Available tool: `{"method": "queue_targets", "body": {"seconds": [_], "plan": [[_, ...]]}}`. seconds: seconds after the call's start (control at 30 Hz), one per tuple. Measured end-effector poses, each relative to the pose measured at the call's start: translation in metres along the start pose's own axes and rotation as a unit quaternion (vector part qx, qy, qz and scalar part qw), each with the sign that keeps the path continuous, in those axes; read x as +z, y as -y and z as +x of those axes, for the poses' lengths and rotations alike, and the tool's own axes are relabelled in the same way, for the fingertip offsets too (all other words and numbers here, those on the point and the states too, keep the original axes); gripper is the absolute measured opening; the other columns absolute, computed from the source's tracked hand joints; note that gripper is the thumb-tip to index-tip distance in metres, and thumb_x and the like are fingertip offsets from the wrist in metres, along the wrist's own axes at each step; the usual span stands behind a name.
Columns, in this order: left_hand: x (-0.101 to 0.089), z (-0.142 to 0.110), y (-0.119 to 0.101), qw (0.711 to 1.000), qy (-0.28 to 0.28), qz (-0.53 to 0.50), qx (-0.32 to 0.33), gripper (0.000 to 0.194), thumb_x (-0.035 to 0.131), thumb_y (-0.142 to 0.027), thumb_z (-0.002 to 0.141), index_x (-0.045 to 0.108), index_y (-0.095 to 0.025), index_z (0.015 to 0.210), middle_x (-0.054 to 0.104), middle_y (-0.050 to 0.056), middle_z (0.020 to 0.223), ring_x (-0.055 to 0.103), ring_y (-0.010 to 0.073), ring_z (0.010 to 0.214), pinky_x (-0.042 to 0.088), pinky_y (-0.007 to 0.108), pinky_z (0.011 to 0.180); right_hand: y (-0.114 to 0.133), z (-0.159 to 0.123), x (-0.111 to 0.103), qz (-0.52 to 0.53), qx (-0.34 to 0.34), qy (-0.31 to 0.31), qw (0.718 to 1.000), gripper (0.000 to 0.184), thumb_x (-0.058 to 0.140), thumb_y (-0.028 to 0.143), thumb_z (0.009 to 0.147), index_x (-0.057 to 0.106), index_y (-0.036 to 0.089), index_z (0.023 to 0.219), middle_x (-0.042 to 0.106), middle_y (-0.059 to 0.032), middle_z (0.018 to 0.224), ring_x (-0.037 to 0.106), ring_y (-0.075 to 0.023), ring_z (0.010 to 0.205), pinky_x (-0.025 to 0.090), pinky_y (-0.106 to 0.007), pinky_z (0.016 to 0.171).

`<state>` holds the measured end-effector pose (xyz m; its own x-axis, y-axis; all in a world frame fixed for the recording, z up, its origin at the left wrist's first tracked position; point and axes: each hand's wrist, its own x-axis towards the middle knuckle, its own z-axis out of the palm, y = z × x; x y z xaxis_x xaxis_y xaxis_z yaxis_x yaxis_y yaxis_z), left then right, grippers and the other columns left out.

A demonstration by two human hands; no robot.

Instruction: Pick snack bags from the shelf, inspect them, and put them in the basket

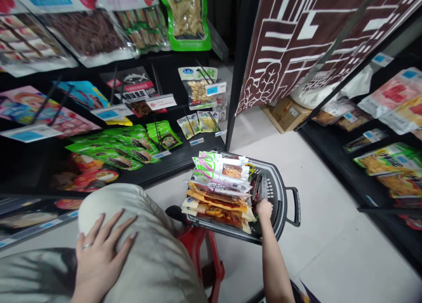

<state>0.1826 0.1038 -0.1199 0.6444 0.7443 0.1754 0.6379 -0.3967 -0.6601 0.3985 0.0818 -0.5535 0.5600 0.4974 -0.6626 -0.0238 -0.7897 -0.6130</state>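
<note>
My left hand [100, 259] lies with fingers spread on the knee of my pale trousers [141, 232], a ring on one finger. My right hand [264, 210] reaches into the right end of a grey-and-black shopping basket [280, 193], its fingers closed. What they grip is hard to make out; a grey slotted piece [263, 186] and dark items lie just beyond them. Snack packets [220, 188] stand in a row in the basket, left of that hand, in white, orange and yellow wrappers. A black handle [293, 206] sticks out at the basket's right end.
On the left, a black shelf rack holds green snack bags [115, 144] and hanging packets [198, 85]. Below the basket shows a red stool frame [214, 263]. A brown printed panel [296, 43] stands behind, near a cardboard box [286, 111]. Another stocked shelf [349, 175] runs along the right.
</note>
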Motion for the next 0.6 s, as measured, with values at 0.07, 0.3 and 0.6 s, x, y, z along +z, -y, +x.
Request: {"method": "queue_targets", "body": {"seconds": [0.07,0.3,0.6], "plan": [[0.000,-0.001,0.001,1.000,0.000,-0.001,-0.004,0.035,0.033,-0.031,0.083,0.052,-0.022,0.111,0.041,0.009,0.129,0.016,0.0273,0.129,0.014,0.051,0.103,-0.009,0.001,-0.023,-0.006,-0.007,-0.033,0.999,0.030,0.039,0.027,0.082,0.061,0.008,0.090,0.063,-0.0204,0.084,0.062,-0.0288,0.081,0.048,-0.033,0.066],[-0.001,-0.002,0.001,1.000,-0.004,-0.020,-0.011,0.035,0.033,-0.031,0.084,0.049,-0.030,0.115,0.041,0.006,0.130,0.015,0.0261,0.130,0.016,0.051,0.102,-0.014,0.018,-0.061,-0.013,-0.041,-0.081,0.996,0.028,0.037,0.021,0.082,0.060,0.010,0.095,0.062,-0.0192,0.087,0.060,-0.0272,0.088,0.045,-0.033,0.074],[0.002,-0.002,0.002,1.000,-0.007,-0.024,-0.015,0.034,0.034,-0.031,0.083,0.051,-0.028,0.112,0.042,0.005,0.129,0.017,0.0267,0.129,0.014,0.050,0.103,0.026,0.045,-0.005,-0.021,-0.039,-0.015,0.999,0.026,0.039,0.018,0.083,0.060,0.007,0.092,0.062,-0.0196,0.088,0.061,-0.0234,0.086,0.046,-0.030,0.071]]}}
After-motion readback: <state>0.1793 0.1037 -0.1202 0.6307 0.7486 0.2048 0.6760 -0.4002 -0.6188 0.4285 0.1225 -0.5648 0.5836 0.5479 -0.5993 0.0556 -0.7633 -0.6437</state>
